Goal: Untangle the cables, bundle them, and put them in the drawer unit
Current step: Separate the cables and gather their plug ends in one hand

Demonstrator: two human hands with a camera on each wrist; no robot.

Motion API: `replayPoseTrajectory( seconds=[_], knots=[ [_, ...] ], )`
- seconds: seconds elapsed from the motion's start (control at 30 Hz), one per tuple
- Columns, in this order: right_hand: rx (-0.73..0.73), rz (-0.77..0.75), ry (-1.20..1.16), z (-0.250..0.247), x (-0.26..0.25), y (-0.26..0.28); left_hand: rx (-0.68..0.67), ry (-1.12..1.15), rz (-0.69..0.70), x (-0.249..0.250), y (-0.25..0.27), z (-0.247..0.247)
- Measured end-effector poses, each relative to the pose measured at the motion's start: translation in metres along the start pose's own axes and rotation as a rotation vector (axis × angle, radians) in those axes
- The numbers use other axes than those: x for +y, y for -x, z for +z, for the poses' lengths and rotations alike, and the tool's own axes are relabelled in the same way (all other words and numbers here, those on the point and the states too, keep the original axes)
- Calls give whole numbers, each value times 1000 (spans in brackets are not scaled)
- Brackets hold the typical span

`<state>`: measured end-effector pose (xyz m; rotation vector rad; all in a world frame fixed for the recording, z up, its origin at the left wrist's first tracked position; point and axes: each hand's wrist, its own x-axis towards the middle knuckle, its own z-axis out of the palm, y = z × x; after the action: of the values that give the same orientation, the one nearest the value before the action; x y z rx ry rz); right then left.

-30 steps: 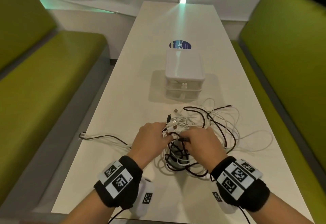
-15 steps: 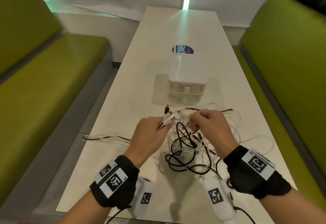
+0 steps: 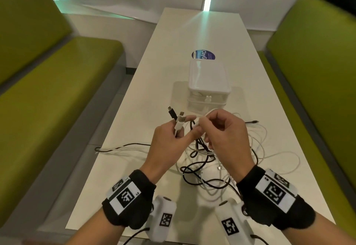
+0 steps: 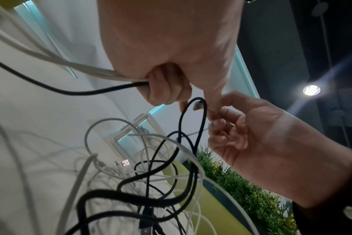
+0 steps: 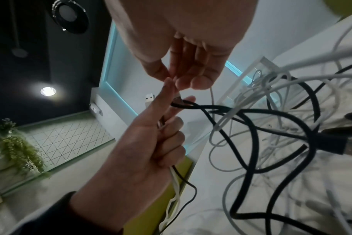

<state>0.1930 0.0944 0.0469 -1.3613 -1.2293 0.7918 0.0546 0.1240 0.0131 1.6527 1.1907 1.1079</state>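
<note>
So from where I stood, this job had barely got going. The left hand (image 3: 167, 144) had its fingers curled around a few cable ends, a black plug (image 3: 172, 113) and a white plug (image 3: 180, 122) sticking up out of the fist. The right hand (image 3: 225, 131) was pinching a white cable (image 3: 200, 119) right next to the left fingertips, with a black loop hooked between them. Below both hands the tangle of cables (image 3: 208, 167) hung down onto the table (image 3: 134, 121), black and white strands all looped through each other, a couple trailing off toward 9 o'clock over the table edge. The drawer unit (image 3: 208, 88) sat at 12 o'clock from the hands, close to the pile, and both drawers looked closed. My take: nothing had been separated, nothing bundled, nothing in a drawer. Pretty much all of it was left to do.
</note>
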Motion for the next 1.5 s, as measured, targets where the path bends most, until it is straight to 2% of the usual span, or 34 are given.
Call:
replayPoseTrajectory(
  seconds=[0.17, 0.27, 0.4, 0.5, 0.57, 0.67, 0.73, 0.77, 0.83, 0.93, 1.1, 1.23, 1.33, 1.4, 1.5],
  knots=[
    [40, -19, -74, -1, 0, -2, -17, 37, -11, 0, -5, -5],
    [-29, 31, -174, 0, 1, -1, -30, 30, -42, -1, -4, -5],
    [-107, 207, -296, 3, 9, 0, -37, 300, -20, 5, 0, -4],
    [-189, 385, -408, 2, 9, 0, -4, 343, 57, 6, -1, -5],
    [-150, 299, -236, 0, 11, 0, 19, 369, 75, 10, -2, -7],
    [-20, -43, 186, -4, 14, 2, 8, 419, 61, 15, -2, -13],
    [-96, -228, 458, -3, 19, 2, -17, 460, 22, 17, -3, -16],
    [-134, -292, 512, -2, 21, 3, -23, 483, 3, 15, -4, -17],
    [-162, -347, 473, 2, 23, 4, -33, 508, -31, 12, -5, -16],
    [-197, -373, 391, 8, 22, 2, -45, 521, -42, 10, -4, -12],
    [-299, -230, 303, 18, 16, 4, 26, 500, -27, 13, 1, -2],
    [-415, -308, 398, 17, 15, 1, 53, 490, -27, 17, 1, 0],
    [-374, -334, 435, 16, 16, 1, 62, 464, -64, 16, 3, 1],
    [-330, -279, 409, 16, 17, 2, 71, 416, -87, 16, 3, 0],
    [-342, -189, 369, 16, 18, 3, 90, 342, -131, 14, 4, 1]
  ],
)
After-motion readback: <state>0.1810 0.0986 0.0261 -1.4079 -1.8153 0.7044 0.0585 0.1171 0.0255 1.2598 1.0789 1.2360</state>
